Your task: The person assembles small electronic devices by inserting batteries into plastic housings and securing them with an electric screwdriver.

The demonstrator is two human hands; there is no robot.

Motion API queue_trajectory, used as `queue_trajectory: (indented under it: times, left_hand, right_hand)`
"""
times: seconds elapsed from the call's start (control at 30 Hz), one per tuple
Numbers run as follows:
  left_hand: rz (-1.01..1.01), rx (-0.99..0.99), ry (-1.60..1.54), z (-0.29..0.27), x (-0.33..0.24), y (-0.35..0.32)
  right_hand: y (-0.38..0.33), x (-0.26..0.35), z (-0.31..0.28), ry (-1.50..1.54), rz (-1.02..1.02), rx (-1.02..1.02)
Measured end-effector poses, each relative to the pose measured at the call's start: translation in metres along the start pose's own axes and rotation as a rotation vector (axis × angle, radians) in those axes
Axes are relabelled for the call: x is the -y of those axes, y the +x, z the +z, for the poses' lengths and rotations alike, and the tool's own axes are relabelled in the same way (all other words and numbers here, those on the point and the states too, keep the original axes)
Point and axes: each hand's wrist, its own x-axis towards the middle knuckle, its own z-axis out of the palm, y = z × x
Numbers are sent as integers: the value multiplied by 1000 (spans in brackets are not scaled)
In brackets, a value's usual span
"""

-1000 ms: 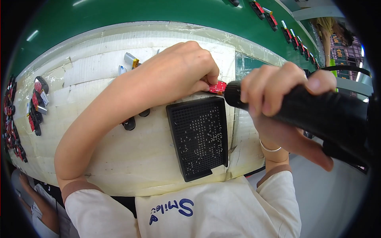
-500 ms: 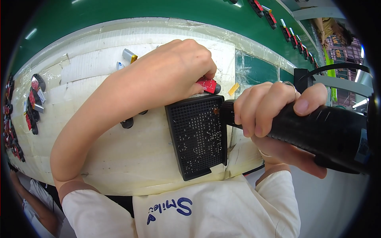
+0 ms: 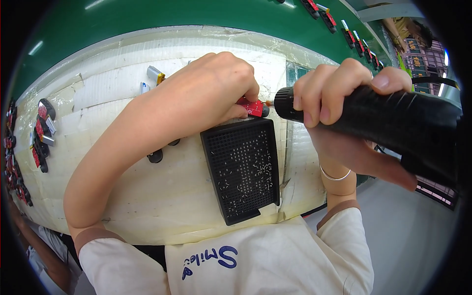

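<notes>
My left hand (image 3: 223,81) pinches a small red circuit board (image 3: 253,107) with a black part at its right end, just past the far edge of a black tray. My fingers partly cover the board. Wrapped around a thick black electric screwdriver (image 3: 388,115) is my right hand (image 3: 339,98). The tool lies nearly level, its tip pointing left, close to the board's right end; whether it touches cannot be made out. Many tiny silvery screws (image 3: 263,169) lie and stand in the perforated black tray (image 3: 215,183) below my hands.
Battery-like silver pieces (image 3: 156,74) and black parts (image 3: 155,156) lie around my left forearm. Red-and-black assemblies (image 3: 42,125) sit at the left; more (image 3: 361,46) line the green surface (image 3: 147,22) beyond. Other people are partly visible at lower left and upper right.
My right hand has lifted the screwdriver from the tray's right side up and away to the red board's end. My left hand keeps its hold, shifted slightly left.
</notes>
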Motion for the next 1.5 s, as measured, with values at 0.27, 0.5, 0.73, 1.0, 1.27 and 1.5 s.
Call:
queue_trajectory:
  times: [0.27, 0.5, 0.73, 1.0, 1.27, 1.5]
  left_hand:
    - [27, -19, -7, 4, 2, 0]
    - [70, 46, 64, -9, 2, -7]
    - [-169, -56, 296, -80, 19, 65]
    - [60, 11, 207, -95, 99, 154]
    - [64, -169, 382, -61, 53, 122]
    - [50, -80, 202, 5, -1, 22]
  right_hand:
    - [3, -6, -22, -122, -48, 220]
    - [-11, 3, 13, -46, 14, -160]
    - [-20, 18, -3, -27, 62, 105]
    - [-26, 12, 0, 18, 96, 86]
    - [-26, 12, -2, 59, 108, 95]
    - [-21, 19, -3, 62, 95, 119]
